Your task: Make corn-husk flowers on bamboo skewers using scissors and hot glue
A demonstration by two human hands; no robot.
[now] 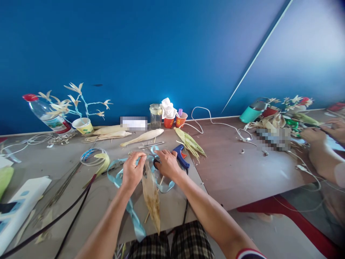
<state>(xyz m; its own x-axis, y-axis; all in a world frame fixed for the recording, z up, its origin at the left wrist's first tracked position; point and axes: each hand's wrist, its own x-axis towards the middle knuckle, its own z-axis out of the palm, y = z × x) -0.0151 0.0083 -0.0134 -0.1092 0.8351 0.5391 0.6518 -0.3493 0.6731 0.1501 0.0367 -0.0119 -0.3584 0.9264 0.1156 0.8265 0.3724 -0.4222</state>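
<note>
My left hand (134, 172) is closed in a pinch, its fingertips on something too thin to make out. Just across from it, my right hand (170, 164) has its fingers bent over a black loop (156, 164), perhaps a scissor handle; what it grips is mostly hidden. Between and below my hands lies a dry corn husk (151, 196), its tip toward the table's front edge. Light blue ribbon (131, 210) curls around and under both hands. A blue glue gun (183, 158) with an orange trigger rests against the right hand's far side.
Corn husks (147, 136) and greener husks (190, 142) lie behind my hands. Along the wall stand a potted husk-flower branch (83, 126), a tilted bottle (52, 117), a glass jar (155, 117) and red cups (169, 121). A power strip (25, 207) lies left; a co-worker's hands (314, 135) work right.
</note>
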